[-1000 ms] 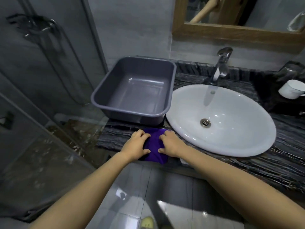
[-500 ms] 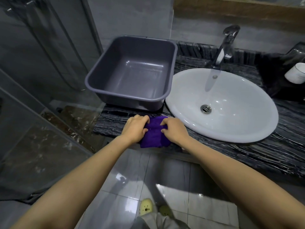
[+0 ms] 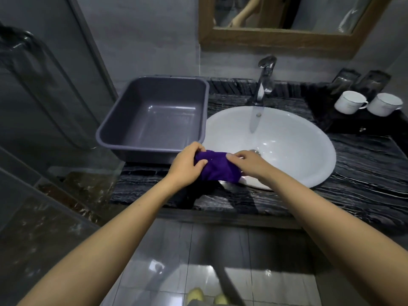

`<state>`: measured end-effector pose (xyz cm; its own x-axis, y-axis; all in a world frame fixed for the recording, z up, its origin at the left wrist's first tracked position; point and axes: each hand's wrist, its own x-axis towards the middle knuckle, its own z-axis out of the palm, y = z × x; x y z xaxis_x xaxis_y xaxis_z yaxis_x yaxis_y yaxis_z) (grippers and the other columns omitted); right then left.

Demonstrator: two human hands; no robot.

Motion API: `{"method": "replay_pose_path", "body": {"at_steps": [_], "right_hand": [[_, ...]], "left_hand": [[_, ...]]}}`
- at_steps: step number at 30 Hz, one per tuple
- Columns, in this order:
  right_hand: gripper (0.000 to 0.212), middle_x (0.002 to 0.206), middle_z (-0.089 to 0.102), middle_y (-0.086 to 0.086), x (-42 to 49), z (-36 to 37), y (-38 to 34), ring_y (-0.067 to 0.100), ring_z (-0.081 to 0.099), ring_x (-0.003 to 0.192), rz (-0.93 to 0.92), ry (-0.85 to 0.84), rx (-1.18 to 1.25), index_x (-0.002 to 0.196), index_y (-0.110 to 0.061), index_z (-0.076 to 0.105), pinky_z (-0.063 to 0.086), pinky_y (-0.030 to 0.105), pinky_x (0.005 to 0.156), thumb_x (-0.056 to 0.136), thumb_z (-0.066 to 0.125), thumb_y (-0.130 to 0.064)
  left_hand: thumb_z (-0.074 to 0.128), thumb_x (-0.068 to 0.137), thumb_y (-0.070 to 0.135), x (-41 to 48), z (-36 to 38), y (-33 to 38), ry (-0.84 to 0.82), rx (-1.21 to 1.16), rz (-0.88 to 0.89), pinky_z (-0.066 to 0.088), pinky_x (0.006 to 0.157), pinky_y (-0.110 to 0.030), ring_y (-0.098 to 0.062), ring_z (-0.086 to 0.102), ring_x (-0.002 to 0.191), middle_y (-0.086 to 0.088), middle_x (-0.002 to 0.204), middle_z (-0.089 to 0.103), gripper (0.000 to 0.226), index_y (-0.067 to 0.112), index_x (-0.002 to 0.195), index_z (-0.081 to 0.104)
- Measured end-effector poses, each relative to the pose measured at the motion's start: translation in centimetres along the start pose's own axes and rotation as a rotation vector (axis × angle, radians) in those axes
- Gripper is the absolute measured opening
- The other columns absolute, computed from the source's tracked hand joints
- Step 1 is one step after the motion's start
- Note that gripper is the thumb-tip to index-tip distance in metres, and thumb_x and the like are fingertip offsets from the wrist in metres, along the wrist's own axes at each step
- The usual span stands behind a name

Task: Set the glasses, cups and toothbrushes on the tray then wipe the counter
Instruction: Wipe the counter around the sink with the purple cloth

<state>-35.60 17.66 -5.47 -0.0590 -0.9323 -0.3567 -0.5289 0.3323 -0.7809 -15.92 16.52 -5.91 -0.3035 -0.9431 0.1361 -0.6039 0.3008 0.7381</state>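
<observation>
A purple cloth [image 3: 217, 167] is bunched between my two hands, lifted above the counter's front edge and over the basin's left rim. My left hand [image 3: 186, 165] grips its left end, and my right hand [image 3: 248, 163] pinches its right end. An empty grey plastic tray [image 3: 152, 119] stands on the dark marble counter [image 3: 364, 173] at the left. Two white cups [image 3: 350, 102] [image 3: 385, 104] stand at the back right, with two clear glasses [image 3: 344, 81] [image 3: 372, 82] behind them. No toothbrushes show.
A white oval basin [image 3: 287, 146] fills the counter's middle, with a chrome tap [image 3: 265, 80] behind it. A wood-framed mirror [image 3: 282, 38] hangs above. A glass shower screen [image 3: 44, 89] stands to the left. Tiled floor lies below.
Both hands have lifted the purple cloth off the counter's front edge and moved it right, over the basin's rim. The camera has tilted up, bringing cups and glasses into view.
</observation>
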Motion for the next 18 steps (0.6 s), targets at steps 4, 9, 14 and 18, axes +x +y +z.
{"method": "replay_pose_path", "body": {"at_steps": [4, 9, 14, 18], "right_hand": [[0.021, 0.076, 0.06, 0.001, -1.6, -3.9, -0.8, 0.012, 0.057, 0.065, 0.032, 0.126, 0.242, 0.095, -0.01, 0.062, 0.05, 0.023, 0.06, 0.086, 0.064, -0.028], [0.024, 0.083, 0.058, 0.004, -4.2, -8.6, -0.7, 0.017, 0.055, 0.073, -0.116, 0.311, 0.18, 0.103, -0.017, 0.064, 0.042, 0.025, 0.06, 0.08, 0.067, -0.01], [0.034, 0.075, 0.056, -0.007, -8.2, -12.6, 0.0, 0.014, 0.052, 0.074, -0.226, 0.214, -0.215, 0.113, -0.019, 0.06, 0.043, 0.023, 0.073, 0.08, 0.068, -0.011], [0.034, 0.072, 0.056, -0.009, -11.6, -16.0, 1.4, 0.0, 0.049, 0.066, -0.232, 0.329, -0.222, 0.109, -0.013, 0.06, 0.038, 0.003, 0.063, 0.077, 0.072, -0.008]], "left_hand": [[0.061, 0.081, 0.013, 1.1, 1.0, 3.3, -0.009, -0.12, 0.065, 0.042, 0.069, -0.026, -0.014, 0.054, 0.079, 0.004, 0.09, 0.059, 0.014, 0.017, 0.091, 0.052], [0.065, 0.081, 0.014, 2.1, 3.0, 5.9, -0.293, -0.269, 0.09, 0.048, 0.069, -0.023, -0.016, 0.06, 0.081, 0.004, 0.09, 0.061, 0.016, 0.018, 0.093, 0.055], [0.058, 0.085, 0.01, 5.1, 5.2, 10.4, -0.359, -0.179, 0.308, 0.041, 0.095, -0.027, -0.011, 0.046, 0.121, 0.002, 0.136, 0.048, 0.057, 0.022, 0.137, 0.038], [0.064, 0.081, 0.013, 6.7, 8.2, 15.5, -0.469, -0.058, 0.493, 0.038, 0.101, -0.031, -0.017, 0.049, 0.119, -0.001, 0.129, 0.057, 0.049, 0.02, 0.127, 0.051]]}}
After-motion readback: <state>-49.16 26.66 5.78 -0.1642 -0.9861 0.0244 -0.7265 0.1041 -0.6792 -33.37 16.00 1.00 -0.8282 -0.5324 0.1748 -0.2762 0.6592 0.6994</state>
